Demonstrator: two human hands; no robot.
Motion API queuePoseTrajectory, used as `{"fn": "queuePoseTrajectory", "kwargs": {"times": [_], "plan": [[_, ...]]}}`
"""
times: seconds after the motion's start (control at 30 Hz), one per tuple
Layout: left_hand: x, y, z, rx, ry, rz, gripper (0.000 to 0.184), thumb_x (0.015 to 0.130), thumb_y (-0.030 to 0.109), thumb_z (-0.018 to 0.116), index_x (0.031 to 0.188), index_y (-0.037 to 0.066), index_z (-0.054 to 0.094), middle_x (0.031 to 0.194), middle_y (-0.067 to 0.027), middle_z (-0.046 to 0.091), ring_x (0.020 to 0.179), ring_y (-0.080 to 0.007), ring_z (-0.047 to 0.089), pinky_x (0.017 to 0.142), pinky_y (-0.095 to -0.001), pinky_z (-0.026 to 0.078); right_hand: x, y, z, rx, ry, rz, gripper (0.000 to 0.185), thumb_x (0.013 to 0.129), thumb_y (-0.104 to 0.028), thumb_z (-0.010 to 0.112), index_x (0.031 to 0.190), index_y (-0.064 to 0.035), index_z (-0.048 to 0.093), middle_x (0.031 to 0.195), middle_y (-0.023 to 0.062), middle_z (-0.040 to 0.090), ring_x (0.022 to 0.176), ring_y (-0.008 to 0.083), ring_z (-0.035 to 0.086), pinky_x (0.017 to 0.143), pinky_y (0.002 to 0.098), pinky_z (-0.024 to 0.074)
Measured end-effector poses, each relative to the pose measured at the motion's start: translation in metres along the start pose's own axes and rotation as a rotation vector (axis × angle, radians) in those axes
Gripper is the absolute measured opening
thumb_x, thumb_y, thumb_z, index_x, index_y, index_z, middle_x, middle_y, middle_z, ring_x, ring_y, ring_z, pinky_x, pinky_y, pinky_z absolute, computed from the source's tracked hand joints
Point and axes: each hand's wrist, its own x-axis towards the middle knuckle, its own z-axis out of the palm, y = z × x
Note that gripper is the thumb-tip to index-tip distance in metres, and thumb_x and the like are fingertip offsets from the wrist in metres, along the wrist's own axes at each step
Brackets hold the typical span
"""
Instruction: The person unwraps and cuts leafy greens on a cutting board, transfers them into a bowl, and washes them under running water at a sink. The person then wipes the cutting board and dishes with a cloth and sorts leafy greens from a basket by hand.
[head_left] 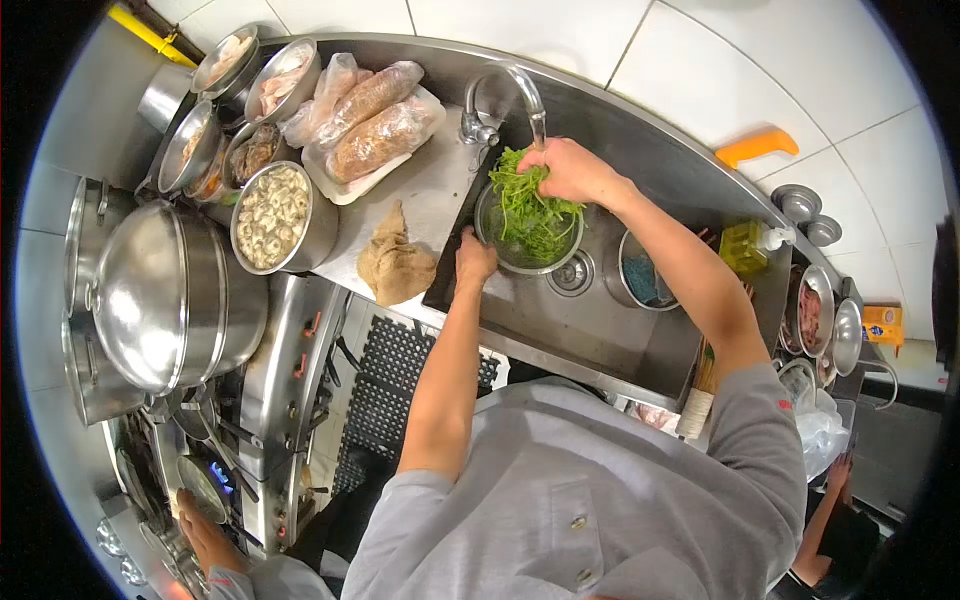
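My right hand (pixel 575 172) is closed around a bunch of leafy green herbs (pixel 535 205) just below the faucet spout. The herbs hang down into a round metal bowl (pixel 570 255) that sits in the left part of the sink. At the bowl's lower left side is my left hand (pixel 476 258), by the dark sink wall. Its fingers are partly hidden, so its grip is unclear. A crumpled tan cloth (pixel 397 258) lies on the counter left of this hand.
The faucet (pixel 512 85) arches over the sink (pixel 560 335). Right of the drain stands a metal pot (pixel 632 275) with something blue inside. Wrapped rolls (pixel 380 130), a pot of mushrooms (pixel 275 220) and large lidded pots (pixel 150 295) crowd the left. Another person's hand (pixel 205 535) is near a lit burner.
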Motion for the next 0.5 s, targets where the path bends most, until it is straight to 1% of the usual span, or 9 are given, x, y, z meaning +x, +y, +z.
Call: {"fn": "queuePoseTrajectory", "kwargs": {"times": [0.1, 0.2, 0.3, 0.33, 0.4, 0.43, 0.5], "plan": [[-0.005, 0.021, -0.013, -0.037, 0.131, 0.28, 0.038, 0.086, 0.006, 0.054, 0.124, 0.002, 0.053, 0.113, -0.0261, 0.063, 0.107, -0.0397, 0.061, 0.091, -0.0438, 0.047, 0.004, 0.008, 0.003, 0.062, 0.005, 0.038, 0.04, 0.068, -0.004, 0.065, 0.107, -0.0095, 0.07, 0.108, 0.02, 0.066, 0.102, 0.0367, 0.063, 0.091, 0.0418, 0.0501], [-0.01, 0.054, -0.04, -0.212, 0.114, 0.385, 0.031, 0.087, 0.003, 0.05, 0.116, 0.003, 0.059, 0.108, -0.0233, 0.066, 0.101, -0.039, 0.064, 0.088, -0.0416, 0.049, 0.004, 0.005, 0.008, 0.069, -0.019, 0.113, 0.032, 0.071, -0.005, 0.063, 0.102, -0.0074, 0.071, 0.101, 0.0193, 0.069, 0.097, 0.0357, 0.065, 0.09, 0.0413, 0.0514], [0.016, 0.053, -0.033, -0.281, 0.118, 0.551, 0.03, 0.088, -0.004, 0.048, 0.115, 0.0, 0.06, 0.106, -0.0155, 0.069, 0.09, -0.0241, 0.068, 0.083, -0.0331, 0.051, 0.003, -0.004, -0.002, 0.269, -0.02, 0.264, 0.023, 0.076, -0.009, 0.061, 0.096, -0.0037, 0.071, 0.09, 0.017, 0.071, 0.086, 0.0323, 0.069, 0.081, 0.0392, 0.0552], [0.019, 0.056, -0.032, -0.353, 0.012, 0.501, 0.032, 0.087, -0.008, 0.046, 0.115, -0.001, 0.059, 0.104, -0.0119, 0.069, 0.087, -0.0185, 0.067, 0.079, -0.0311, 0.052, 0.005, -0.002, 0.0, 0.328, -0.019, 0.285, 0.021, 0.078, -0.01, 0.061, 0.095, -0.0028, 0.071, 0.088, 0.0164, 0.07, 0.081, 0.0303, 0.069, 0.076, 0.0377, 0.0557], [0.025, 0.062, -0.03, -0.319, -0.12, 0.507, 0.03, 0.086, -0.008, 0.047, 0.113, -0.002, 0.06, 0.103, -0.0112, 0.069, 0.085, -0.0178, 0.066, 0.078, -0.0307, 0.052, 0.007, 0.003, 0.005, 0.448, -0.015, 0.329, 0.019, 0.081, -0.011, 0.06, 0.091, -0.001, 0.071, 0.082, 0.015, 0.07, 0.071, 0.0263, 0.069, 0.066, 0.0347, 0.0566], [0.028, 0.066, -0.029, -0.301, -0.184, 0.51, 0.03, 0.086, -0.008, 0.047, 0.112, -0.003, 0.061, 0.103, -0.0109, 0.069, 0.084, -0.0174, 0.066, 0.078, -0.0305, 0.052, 0.008, 0.003, 0.007, 0.46, -0.019, 0.321, 0.018, 0.082, -0.012, 0.059, 0.091, -0.0012, 0.071, 0.081, 0.0145, 0.07, 0.068, 0.0243, 0.069, 0.063, 0.0331, 0.056], [0.031, 0.074, -0.024, -0.176, -0.207, 0.496, 0.027, 0.086, -0.006, 0.048, 0.108, -0.003, 0.063, 0.099, -0.011, 0.069, 0.082, -0.0165, 0.066, 0.076, -0.0293, 0.052, 0.011, 0.002, 0.01, 0.482, -0.031, 0.303, 0.018, 0.085, -0.013, 0.058, 0.091, -0.0015, 0.071, 0.079, 0.0133, 0.069, 0.063, 0.0204, 0.067, 0.058, 0.0297, 0.055]]}}
